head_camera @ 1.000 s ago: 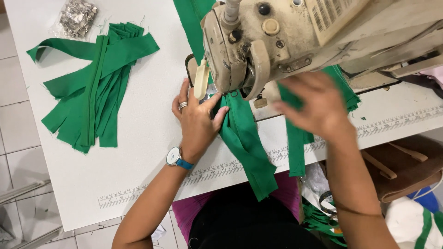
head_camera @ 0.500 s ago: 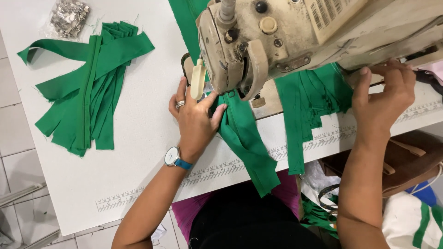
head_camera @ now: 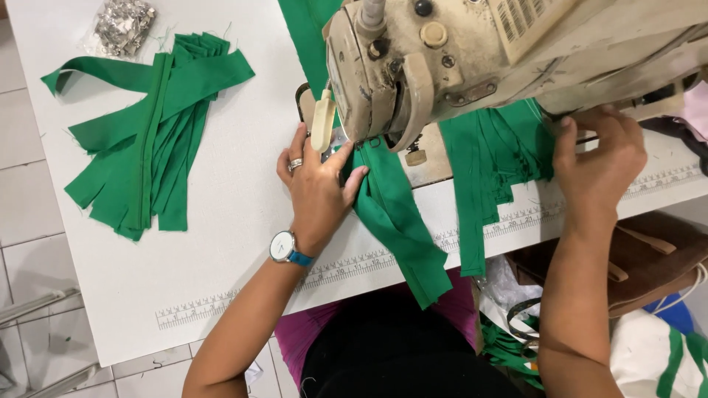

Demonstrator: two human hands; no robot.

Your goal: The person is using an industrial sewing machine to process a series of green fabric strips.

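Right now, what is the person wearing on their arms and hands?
Both forearms are bare, with no sleeves showing. The left hand has a silver ring on one finger, and that wrist carries a round white-faced watch on a blue strap. The right hand shows no jewellery.

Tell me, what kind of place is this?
Probably a sewing workshop: a worn cream industrial sewing machine stands on a white table with a printed ruler edge, beside a pile of cut green fabric strips.
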